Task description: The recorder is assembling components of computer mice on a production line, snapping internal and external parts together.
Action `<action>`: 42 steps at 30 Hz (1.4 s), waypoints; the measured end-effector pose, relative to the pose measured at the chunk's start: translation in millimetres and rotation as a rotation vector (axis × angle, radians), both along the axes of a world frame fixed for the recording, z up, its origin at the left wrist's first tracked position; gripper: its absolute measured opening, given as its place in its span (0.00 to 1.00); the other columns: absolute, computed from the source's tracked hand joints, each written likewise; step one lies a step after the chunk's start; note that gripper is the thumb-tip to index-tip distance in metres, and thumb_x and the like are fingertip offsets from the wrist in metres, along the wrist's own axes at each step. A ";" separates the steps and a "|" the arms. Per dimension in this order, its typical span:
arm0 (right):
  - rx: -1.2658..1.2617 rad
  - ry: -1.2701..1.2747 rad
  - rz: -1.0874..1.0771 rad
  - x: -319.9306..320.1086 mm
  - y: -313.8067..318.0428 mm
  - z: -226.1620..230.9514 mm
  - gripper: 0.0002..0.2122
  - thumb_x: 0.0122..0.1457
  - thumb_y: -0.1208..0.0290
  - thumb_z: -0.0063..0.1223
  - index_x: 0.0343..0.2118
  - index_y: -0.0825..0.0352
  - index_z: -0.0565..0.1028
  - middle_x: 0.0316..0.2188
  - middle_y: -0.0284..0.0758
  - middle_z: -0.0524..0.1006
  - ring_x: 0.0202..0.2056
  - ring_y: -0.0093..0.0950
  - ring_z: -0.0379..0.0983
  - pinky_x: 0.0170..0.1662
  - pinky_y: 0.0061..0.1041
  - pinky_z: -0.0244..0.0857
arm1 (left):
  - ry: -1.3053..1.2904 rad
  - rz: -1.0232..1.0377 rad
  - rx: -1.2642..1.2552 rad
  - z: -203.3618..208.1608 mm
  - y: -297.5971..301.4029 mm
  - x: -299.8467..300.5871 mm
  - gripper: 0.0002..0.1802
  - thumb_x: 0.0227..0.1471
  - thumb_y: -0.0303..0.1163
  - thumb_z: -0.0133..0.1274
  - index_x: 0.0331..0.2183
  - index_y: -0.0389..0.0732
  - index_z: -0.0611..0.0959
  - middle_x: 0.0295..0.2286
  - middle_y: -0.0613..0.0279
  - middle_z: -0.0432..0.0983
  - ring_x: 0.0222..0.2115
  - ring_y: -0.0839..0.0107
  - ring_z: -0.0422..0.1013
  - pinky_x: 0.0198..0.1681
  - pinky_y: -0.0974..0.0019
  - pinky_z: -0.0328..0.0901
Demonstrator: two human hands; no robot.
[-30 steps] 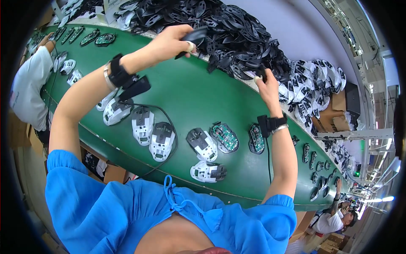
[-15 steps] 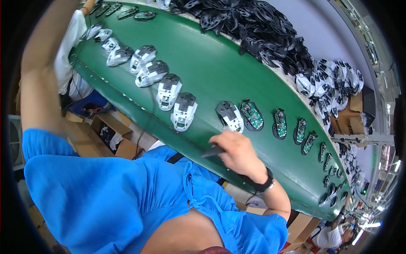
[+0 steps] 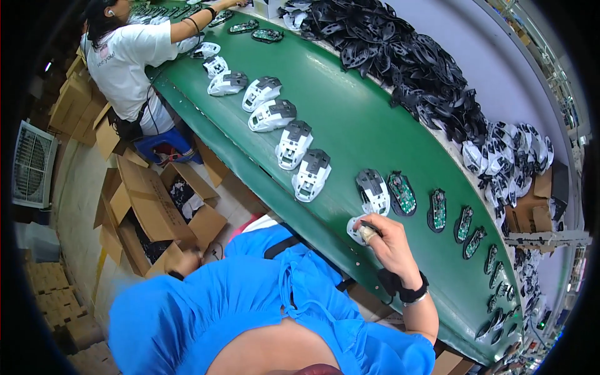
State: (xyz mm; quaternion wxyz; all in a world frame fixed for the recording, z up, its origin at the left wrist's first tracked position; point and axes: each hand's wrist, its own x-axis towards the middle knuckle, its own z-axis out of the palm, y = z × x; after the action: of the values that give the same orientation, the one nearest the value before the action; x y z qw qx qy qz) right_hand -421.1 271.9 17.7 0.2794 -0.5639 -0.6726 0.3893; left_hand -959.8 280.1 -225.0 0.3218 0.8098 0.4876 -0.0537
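My right hand point(image 3: 392, 245) is at the near edge of the green belt, fingers closed on a small rounded white plastic shell part point(image 3: 357, 230). A dark bit shows between the fingers; its kind is hidden. Just beyond lies a grey-and-white mouse shell point(image 3: 373, 192), beside a mouse base with a green circuit board point(image 3: 402, 194). Down at the left, my left hand point(image 3: 186, 261) is blurred beside the cardboard boxes, and its fingers cannot be made out.
More mouse shells point(image 3: 312, 176) line the belt point(image 3: 356, 119) to the left, and circuit-board bases point(image 3: 437, 211) run right. Black plastic parts point(image 3: 400, 53) and white shells point(image 3: 506, 159) are heaped along the far side. Open cartons point(image 3: 150, 206) stand below; a co-worker point(image 3: 128, 69) sits at far left.
My left arm has come down from the raised position at upper left to beside the cartons. My right hand now has a white shell part; the dark pointed object is mostly hidden.
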 end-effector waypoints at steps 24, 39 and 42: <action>-0.356 0.126 -0.043 9.7 101.1 6.8 0.11 0.48 0.84 0.47 0.35 0.68 0.75 0.25 0.36 0.74 0.26 0.26 0.72 0.29 0.21 0.64 | 0.345 0.191 -0.062 101.9 107.1 -24.1 0.09 0.45 0.35 0.52 0.24 0.39 0.78 0.23 0.51 0.75 0.27 0.56 0.73 0.30 0.59 0.67; -0.008 0.601 -0.702 71.3 25.8 5.9 0.09 0.60 0.76 0.41 0.42 0.69 0.70 0.22 0.29 0.68 0.20 0.14 0.57 0.22 0.14 0.49 | 0.429 -0.395 -0.248 114.7 110.2 35.6 0.09 0.45 0.34 0.52 0.25 0.39 0.79 0.24 0.50 0.76 0.28 0.54 0.73 0.32 0.58 0.67; 0.010 0.632 -0.691 77.7 18.1 -0.1 0.10 0.57 0.76 0.39 0.43 0.64 0.63 0.21 0.32 0.69 0.19 0.16 0.57 0.22 0.15 0.49 | 0.467 -0.407 -0.234 128.1 104.2 45.9 0.09 0.46 0.34 0.52 0.26 0.39 0.79 0.24 0.50 0.76 0.28 0.54 0.73 0.32 0.57 0.67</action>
State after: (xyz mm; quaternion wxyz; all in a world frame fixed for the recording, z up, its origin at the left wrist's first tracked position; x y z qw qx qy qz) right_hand -343.5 290.0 17.7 0.5865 -0.6072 -0.3295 0.4228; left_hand -913.9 384.3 -96.9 0.2749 0.8140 0.3670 -0.3564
